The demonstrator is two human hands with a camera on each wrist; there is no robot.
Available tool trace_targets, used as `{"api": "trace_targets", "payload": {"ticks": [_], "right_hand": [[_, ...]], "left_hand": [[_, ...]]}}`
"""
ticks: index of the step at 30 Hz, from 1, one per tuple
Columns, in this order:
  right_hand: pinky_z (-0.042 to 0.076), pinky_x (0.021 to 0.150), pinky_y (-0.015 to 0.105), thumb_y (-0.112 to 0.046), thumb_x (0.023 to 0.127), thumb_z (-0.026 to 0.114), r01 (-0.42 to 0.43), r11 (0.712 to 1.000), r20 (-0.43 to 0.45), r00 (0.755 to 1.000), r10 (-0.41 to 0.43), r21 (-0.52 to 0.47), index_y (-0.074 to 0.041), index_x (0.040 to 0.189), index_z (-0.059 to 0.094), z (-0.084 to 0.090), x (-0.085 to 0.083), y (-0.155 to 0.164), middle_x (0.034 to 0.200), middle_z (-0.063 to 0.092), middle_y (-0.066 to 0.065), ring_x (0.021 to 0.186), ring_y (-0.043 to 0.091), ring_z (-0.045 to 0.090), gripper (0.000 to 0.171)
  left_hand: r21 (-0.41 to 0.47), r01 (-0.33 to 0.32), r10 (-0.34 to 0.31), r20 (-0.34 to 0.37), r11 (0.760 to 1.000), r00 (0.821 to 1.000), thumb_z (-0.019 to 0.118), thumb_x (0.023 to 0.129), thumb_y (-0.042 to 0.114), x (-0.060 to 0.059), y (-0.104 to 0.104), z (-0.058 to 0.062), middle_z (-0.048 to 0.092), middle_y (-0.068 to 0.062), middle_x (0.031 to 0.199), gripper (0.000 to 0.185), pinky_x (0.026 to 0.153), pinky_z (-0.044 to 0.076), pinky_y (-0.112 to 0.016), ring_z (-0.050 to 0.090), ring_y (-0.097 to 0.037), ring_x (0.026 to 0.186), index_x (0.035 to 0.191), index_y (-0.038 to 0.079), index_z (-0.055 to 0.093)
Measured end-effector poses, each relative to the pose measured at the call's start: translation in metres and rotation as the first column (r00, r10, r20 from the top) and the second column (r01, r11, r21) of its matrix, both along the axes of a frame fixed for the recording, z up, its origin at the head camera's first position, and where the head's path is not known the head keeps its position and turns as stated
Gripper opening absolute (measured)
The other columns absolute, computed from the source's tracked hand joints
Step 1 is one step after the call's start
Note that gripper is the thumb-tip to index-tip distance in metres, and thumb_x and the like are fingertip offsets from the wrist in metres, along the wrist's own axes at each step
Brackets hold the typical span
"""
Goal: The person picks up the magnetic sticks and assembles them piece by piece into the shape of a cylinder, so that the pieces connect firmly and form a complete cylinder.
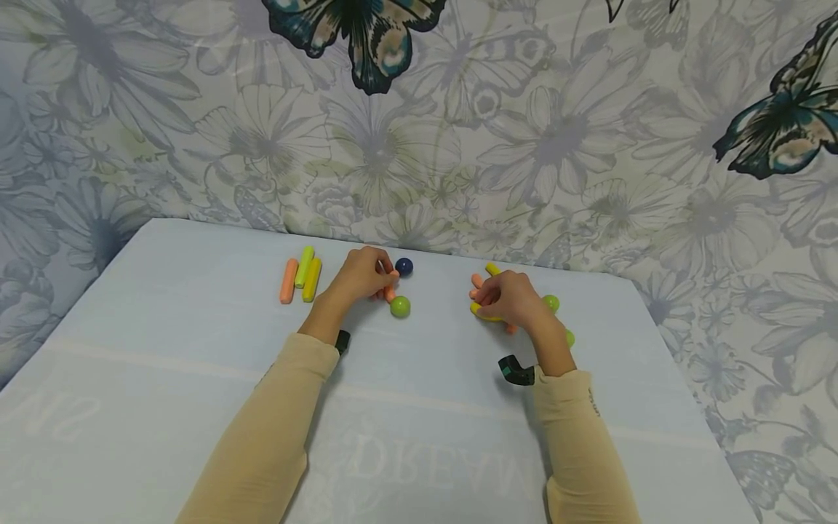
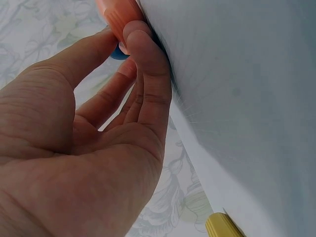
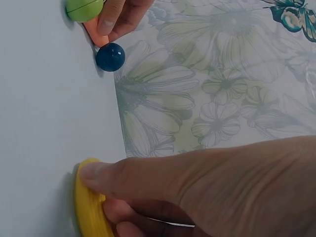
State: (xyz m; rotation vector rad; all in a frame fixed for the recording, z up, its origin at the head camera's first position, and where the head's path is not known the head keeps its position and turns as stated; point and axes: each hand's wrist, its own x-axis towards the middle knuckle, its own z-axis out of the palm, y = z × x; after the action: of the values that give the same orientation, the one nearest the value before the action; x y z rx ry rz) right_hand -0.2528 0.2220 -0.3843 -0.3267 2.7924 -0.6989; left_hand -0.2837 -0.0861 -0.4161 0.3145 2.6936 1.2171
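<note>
The fingers of the left hand (image 1: 358, 276) pinch a ribbed orange stick (image 2: 118, 17) between a green ball (image 1: 400, 307) and a navy ball (image 1: 404, 267); those of the right hand (image 1: 517, 298) pinch a curved yellow piece (image 3: 89, 210) at the bench (image 1: 425, 356); a light, steady grip should avoid nudging either ball

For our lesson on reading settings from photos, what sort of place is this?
Probably an indoor room, perhaps in a home: a pale-topped table with a toy-like green ball on it stands against a flower-and-butterfly patterned wall.
</note>
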Motion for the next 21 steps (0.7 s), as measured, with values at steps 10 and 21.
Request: {"api": "trace_targets", "payload": {"ticks": [10,21], "right_hand": [[0.055,0.081,0.036,-0.008,0.082,0.09,-0.039,0.999,-0.041,0.998,0.039,0.007,-0.005,0.097,0.078,-0.002,0.002,-0.013,0.088,0.074,0.005,0.084,0.019,0.066,0.018],[0.055,0.082,0.034,-0.01,0.083,0.088,-0.196,0.98,-0.088,0.977,0.194,-0.023,-0.011,0.096,0.081,-0.005,0.007,-0.042,0.089,0.074,0.001,0.087,0.019,0.066,0.015]], "left_hand": [[0.003,-0.003,0.002,0.004,1.0,1.0,0.073,0.1,0.017,-0.002,0.0,-0.003,0.068,-0.01,0.082,0.017,0.055,0.052,-0.024,0.066,-0.016,0.058,0.105,0.002,0.07],[0.008,0.015,-0.015,-0.001,1.0,1.0,0.073,0.1,0.017,-0.002,0.002,-0.002,0.067,-0.008,0.078,0.016,0.054,0.05,-0.024,0.064,-0.015,0.056,0.103,0.001,0.07]]}}
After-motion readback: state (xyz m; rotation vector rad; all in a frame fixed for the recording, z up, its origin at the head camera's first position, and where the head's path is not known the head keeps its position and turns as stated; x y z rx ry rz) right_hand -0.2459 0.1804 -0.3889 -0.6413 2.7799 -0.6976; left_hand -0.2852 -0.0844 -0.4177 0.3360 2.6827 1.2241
